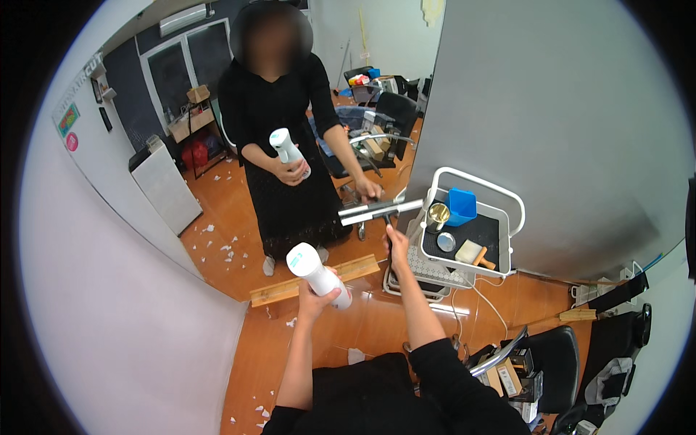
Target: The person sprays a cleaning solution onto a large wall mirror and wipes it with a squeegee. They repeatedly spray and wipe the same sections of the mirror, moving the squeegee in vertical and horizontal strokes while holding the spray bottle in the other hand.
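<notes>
My left hand is wrapped around a white spray bottle, held upright and a little tilted. My right hand grips the black handle of a squeegee, its long blade raised against or close to a large wall mirror; whether it touches the glass I cannot tell. The mirror shows a person in black clothes with the same bottle and squeegee.
Right of the mirror stands a white trolley with a blue container, a metal cup, a round tin and a wooden-handled brush. A black chair holds boxes at lower right. Cables and white scraps lie on the orange floor.
</notes>
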The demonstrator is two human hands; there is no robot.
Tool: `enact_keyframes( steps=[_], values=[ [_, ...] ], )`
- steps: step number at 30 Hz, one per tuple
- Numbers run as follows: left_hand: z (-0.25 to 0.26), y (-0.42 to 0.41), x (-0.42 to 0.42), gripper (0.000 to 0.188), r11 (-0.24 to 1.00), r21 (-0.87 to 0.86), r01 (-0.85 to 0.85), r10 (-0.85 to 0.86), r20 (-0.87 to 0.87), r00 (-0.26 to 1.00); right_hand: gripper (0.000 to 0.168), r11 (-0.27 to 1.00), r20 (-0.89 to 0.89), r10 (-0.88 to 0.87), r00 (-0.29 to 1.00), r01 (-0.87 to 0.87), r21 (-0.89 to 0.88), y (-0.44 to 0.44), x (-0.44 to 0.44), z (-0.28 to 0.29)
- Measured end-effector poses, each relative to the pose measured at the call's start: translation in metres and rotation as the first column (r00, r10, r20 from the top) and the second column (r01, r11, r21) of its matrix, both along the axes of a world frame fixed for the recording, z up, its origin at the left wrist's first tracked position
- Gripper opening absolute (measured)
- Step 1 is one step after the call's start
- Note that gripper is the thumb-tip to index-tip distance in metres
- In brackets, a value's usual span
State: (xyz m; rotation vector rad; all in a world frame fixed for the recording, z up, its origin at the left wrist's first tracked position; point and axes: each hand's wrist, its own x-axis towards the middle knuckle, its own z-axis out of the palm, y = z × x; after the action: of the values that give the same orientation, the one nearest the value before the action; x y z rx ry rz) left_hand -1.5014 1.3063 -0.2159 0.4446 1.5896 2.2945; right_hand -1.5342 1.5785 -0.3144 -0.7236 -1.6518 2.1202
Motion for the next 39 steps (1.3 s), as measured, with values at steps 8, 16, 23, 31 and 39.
enact_keyframes(
  steps=[8,16,23,31,39],
  values=[
    [-0.004,0.003,0.014,0.043,0.998,-0.046,0.031,-0.029,0.033,0.999,0.044,0.958,-0.025,-0.003,1.0,-0.005,-0.287,-0.063,0.061,0.012],
    [0.057,0.009,0.042,0.049,0.929,-0.319,0.189,-0.23,-0.096,0.968,0.087,0.76,-0.093,0.411,0.907,-0.285,0.584,-0.111,0.106,0.147],
    [0.07,-0.022,0.056,0.058,0.97,-0.144,0.198,-0.219,-0.156,0.963,0.038,0.946,-0.283,0.322,0.903,-0.318,0.062,-0.173,0.121,0.218],
    [0.041,-0.098,0.035,0.071,0.774,0.162,0.612,-0.631,0.269,0.727,0.035,0.982,-0.389,0.187,0.902,-0.172,0.074,-0.271,0.128,0.22],
    [0.04,-0.164,0.041,0.055,0.855,-0.111,0.506,-0.518,-0.166,0.839,0.044,0.958,-0.528,-0.249,0.812,0.127,-0.257,-0.332,0.149,0.159]
  ],
)
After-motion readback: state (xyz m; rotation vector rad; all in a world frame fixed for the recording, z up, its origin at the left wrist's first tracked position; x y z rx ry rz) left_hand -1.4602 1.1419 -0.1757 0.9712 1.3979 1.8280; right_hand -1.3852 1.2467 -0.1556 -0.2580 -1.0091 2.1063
